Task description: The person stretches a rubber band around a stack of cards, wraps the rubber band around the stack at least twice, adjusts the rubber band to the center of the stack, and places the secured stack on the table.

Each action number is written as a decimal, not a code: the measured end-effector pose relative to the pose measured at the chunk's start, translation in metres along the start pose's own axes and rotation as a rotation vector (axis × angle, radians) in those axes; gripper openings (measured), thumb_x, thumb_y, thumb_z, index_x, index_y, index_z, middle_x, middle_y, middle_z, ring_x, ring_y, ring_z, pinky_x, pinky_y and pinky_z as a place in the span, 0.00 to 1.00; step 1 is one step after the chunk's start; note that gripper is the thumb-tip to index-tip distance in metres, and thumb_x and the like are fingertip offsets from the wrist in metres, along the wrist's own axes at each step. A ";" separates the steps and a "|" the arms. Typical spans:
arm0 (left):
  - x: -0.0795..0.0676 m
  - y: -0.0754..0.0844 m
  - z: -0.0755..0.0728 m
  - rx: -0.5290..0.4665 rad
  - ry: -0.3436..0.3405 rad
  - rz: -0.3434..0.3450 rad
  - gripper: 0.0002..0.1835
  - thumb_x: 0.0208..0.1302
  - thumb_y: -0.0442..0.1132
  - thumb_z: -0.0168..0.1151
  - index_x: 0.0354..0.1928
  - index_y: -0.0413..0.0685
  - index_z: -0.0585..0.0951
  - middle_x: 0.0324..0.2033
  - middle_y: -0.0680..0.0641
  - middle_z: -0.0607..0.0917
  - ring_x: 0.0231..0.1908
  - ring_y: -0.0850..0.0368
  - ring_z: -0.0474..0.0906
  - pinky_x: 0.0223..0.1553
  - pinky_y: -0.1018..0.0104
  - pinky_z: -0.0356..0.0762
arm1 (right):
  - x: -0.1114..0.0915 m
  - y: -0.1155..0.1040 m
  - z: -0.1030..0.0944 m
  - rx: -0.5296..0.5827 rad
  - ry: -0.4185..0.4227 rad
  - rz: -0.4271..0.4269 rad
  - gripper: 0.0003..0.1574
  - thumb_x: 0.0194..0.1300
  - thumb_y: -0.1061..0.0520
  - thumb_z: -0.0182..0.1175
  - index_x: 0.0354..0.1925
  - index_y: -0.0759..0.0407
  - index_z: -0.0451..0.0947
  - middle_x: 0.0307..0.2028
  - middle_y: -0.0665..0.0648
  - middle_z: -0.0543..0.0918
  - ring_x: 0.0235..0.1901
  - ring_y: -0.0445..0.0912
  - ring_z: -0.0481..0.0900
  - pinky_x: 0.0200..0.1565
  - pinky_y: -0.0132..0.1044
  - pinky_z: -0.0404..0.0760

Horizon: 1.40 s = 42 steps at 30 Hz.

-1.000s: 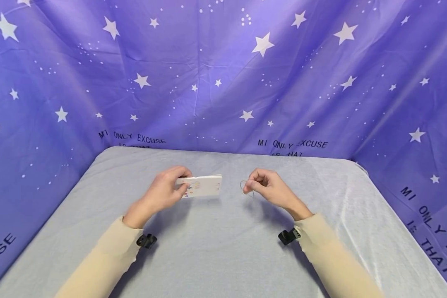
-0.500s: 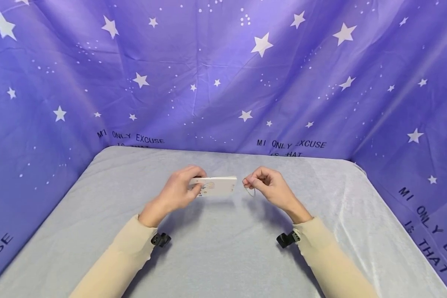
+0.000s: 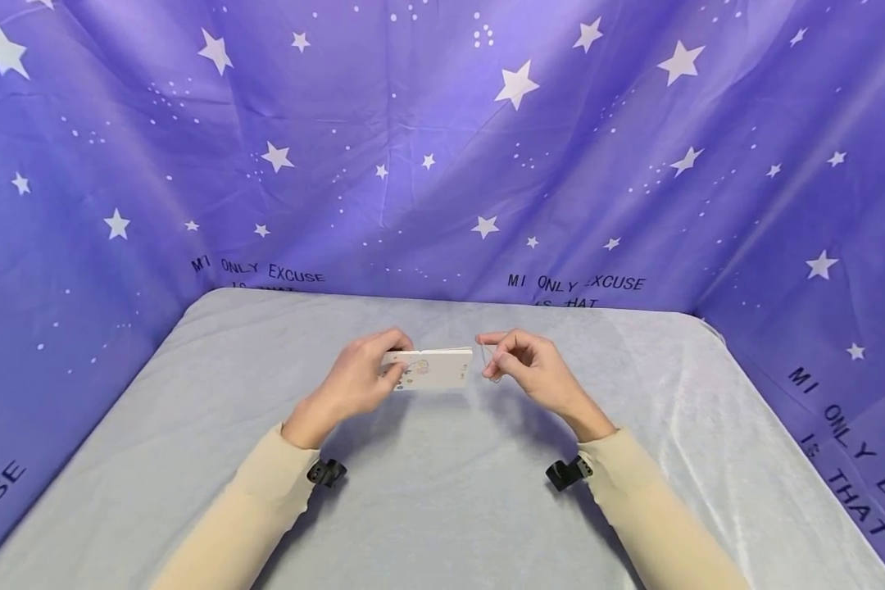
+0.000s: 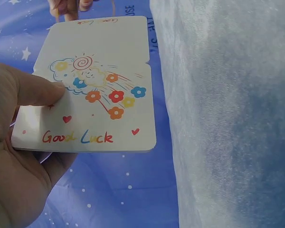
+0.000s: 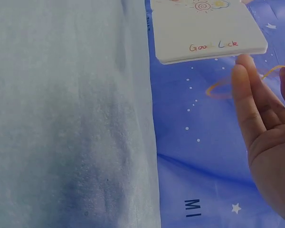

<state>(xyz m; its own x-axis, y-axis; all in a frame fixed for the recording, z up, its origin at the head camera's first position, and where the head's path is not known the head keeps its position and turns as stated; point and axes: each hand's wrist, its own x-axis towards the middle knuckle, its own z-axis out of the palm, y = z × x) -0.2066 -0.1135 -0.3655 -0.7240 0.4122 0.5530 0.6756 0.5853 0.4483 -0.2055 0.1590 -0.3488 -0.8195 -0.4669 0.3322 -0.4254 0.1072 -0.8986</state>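
Observation:
A small white notebook with notched sides and colourful "Good Luck" drawings is held above the table. My left hand grips its left end, thumb across the printed cover and the other fingers behind. Just off its right end, my right hand holds a thin yellowish rubber band, which loops out past the fingers and looks blurred in the right wrist view. One finger of that hand points toward the notebook. At the top of the left wrist view, right-hand fingertips show beyond the notebook's far edge.
A grey-blue cloth covers the table. Purple curtains with white stars and printed words stand behind it and along both sides. Black wrist cameras sit at the cuffs of the cream sleeves.
My left hand has carried the notebook rightward, close to my right hand. The right hand has stayed nearly in place, its finger now extended and the rubber band turned and drawn out.

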 end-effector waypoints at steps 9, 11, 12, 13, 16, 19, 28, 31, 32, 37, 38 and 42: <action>-0.001 -0.001 0.003 0.027 -0.021 0.004 0.12 0.49 0.29 0.62 0.32 0.54 0.75 0.32 0.57 0.80 0.32 0.64 0.75 0.35 0.65 0.73 | -0.004 -0.009 0.008 -0.074 -0.033 0.030 0.07 0.65 0.62 0.50 0.30 0.64 0.70 0.58 0.63 0.69 0.15 0.57 0.76 0.21 0.33 0.71; -0.002 -0.001 0.002 0.033 -0.018 0.001 0.13 0.49 0.28 0.63 0.32 0.54 0.75 0.32 0.58 0.80 0.31 0.64 0.75 0.34 0.65 0.73 | -0.004 -0.012 0.010 -0.086 -0.035 0.025 0.07 0.66 0.63 0.49 0.30 0.64 0.71 0.59 0.63 0.67 0.13 0.57 0.75 0.21 0.33 0.71; -0.002 -0.001 0.002 0.039 -0.015 0.004 0.13 0.49 0.28 0.63 0.32 0.54 0.75 0.31 0.58 0.80 0.31 0.64 0.75 0.34 0.65 0.73 | -0.004 -0.013 0.011 -0.086 -0.036 0.026 0.07 0.66 0.65 0.48 0.31 0.64 0.71 0.60 0.63 0.66 0.13 0.56 0.75 0.21 0.35 0.72; -0.003 -0.001 0.002 0.044 -0.014 0.010 0.13 0.49 0.28 0.63 0.32 0.54 0.75 0.31 0.58 0.79 0.30 0.64 0.75 0.33 0.65 0.73 | -0.004 -0.013 0.011 -0.083 -0.036 0.027 0.07 0.65 0.67 0.47 0.32 0.64 0.72 0.60 0.63 0.65 0.13 0.56 0.75 0.22 0.36 0.74; -0.002 -0.001 0.003 0.052 -0.012 0.035 0.13 0.48 0.28 0.63 0.32 0.54 0.75 0.30 0.58 0.79 0.29 0.64 0.74 0.31 0.66 0.72 | -0.004 -0.011 0.013 -0.068 -0.026 0.043 0.11 0.63 0.72 0.44 0.37 0.66 0.73 0.61 0.61 0.65 0.13 0.56 0.75 0.22 0.40 0.77; -0.002 0.001 0.003 0.059 -0.005 0.057 0.13 0.48 0.27 0.62 0.32 0.53 0.75 0.29 0.58 0.79 0.28 0.64 0.74 0.30 0.65 0.72 | -0.004 -0.009 0.014 -0.029 -0.015 0.068 0.14 0.61 0.72 0.48 0.45 0.65 0.72 0.61 0.57 0.66 0.14 0.58 0.75 0.19 0.45 0.77; -0.003 0.002 0.007 0.069 0.023 0.087 0.14 0.46 0.27 0.63 0.31 0.54 0.75 0.29 0.58 0.79 0.28 0.64 0.74 0.29 0.64 0.72 | -0.006 -0.010 0.021 -0.031 -0.036 0.027 0.27 0.53 0.67 0.63 0.52 0.62 0.70 0.62 0.56 0.65 0.17 0.60 0.75 0.22 0.44 0.79; -0.003 0.003 0.009 0.062 0.012 0.084 0.14 0.45 0.27 0.63 0.32 0.53 0.75 0.29 0.58 0.79 0.28 0.64 0.74 0.29 0.65 0.72 | -0.006 -0.010 0.023 -0.078 -0.040 0.007 0.28 0.52 0.66 0.64 0.52 0.61 0.70 0.61 0.56 0.65 0.16 0.58 0.75 0.21 0.44 0.79; -0.004 0.002 0.010 0.061 0.002 0.077 0.14 0.46 0.27 0.63 0.32 0.53 0.75 0.29 0.58 0.79 0.28 0.64 0.74 0.29 0.65 0.72 | -0.006 -0.009 0.023 -0.097 -0.040 0.000 0.28 0.51 0.66 0.64 0.52 0.61 0.70 0.61 0.57 0.66 0.16 0.57 0.75 0.21 0.44 0.79; -0.005 0.000 0.016 0.056 -0.068 0.006 0.14 0.48 0.28 0.63 0.32 0.55 0.74 0.30 0.59 0.79 0.30 0.66 0.74 0.32 0.67 0.72 | -0.007 -0.008 0.024 -0.183 -0.037 -0.018 0.29 0.51 0.65 0.65 0.53 0.61 0.70 0.61 0.57 0.66 0.16 0.51 0.76 0.20 0.42 0.78; -0.005 -0.001 0.016 0.054 -0.078 -0.006 0.14 0.48 0.28 0.63 0.32 0.56 0.74 0.30 0.59 0.79 0.30 0.65 0.74 0.32 0.66 0.72 | -0.007 -0.007 0.024 -0.194 -0.037 -0.020 0.29 0.52 0.65 0.65 0.53 0.61 0.70 0.61 0.57 0.66 0.16 0.49 0.76 0.20 0.41 0.78; -0.006 -0.002 0.018 0.029 -0.108 -0.051 0.13 0.49 0.29 0.63 0.32 0.56 0.74 0.31 0.59 0.79 0.32 0.64 0.75 0.34 0.64 0.73 | -0.007 -0.008 0.025 -0.219 -0.040 -0.023 0.29 0.52 0.64 0.65 0.53 0.61 0.70 0.60 0.58 0.66 0.16 0.48 0.76 0.20 0.37 0.78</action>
<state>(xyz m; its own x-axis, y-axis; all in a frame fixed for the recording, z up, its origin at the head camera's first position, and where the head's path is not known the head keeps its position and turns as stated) -0.2059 -0.1049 -0.3826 -0.7690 0.4537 0.4503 0.6345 0.6269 0.4521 -0.1871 0.1396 -0.3512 -0.7948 -0.5052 0.3362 -0.5205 0.2826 -0.8058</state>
